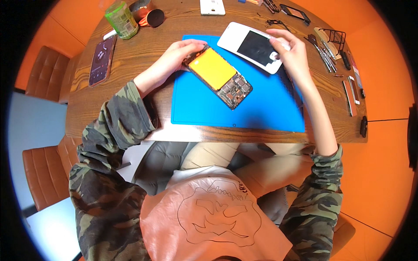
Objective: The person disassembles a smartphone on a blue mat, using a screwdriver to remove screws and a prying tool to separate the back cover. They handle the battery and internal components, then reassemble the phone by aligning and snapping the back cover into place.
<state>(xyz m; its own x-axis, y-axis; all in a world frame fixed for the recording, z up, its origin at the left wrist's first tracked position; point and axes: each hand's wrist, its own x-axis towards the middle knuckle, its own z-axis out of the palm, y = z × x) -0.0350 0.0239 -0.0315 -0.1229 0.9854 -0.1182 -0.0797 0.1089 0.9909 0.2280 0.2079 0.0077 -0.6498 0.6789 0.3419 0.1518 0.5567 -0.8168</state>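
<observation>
My left hand (170, 60) grips the top end of an opened smartphone (233, 92), its inside turned up. A yellow battery (212, 68) fills much of its frame, and a bare circuit board shows at the lower right end. In my right hand (292, 53) is a white phone back cover (235, 36), tilted, with a large black patch on the face I see. Fingers and thumb pinch its right end. Both parts are held over a blue work mat (200, 111), apart from each other. Whether the phone touches the mat, I cannot tell.
At the left lie a phone with a lit screen (102, 61), a green-labelled jar (122, 21) and an orange-and-black cup (153, 18). A white device (212, 6) lies at the far edge. Several screwdrivers (323, 54), a wire stand (334, 39) and phone parts (351, 93) occupy the right side.
</observation>
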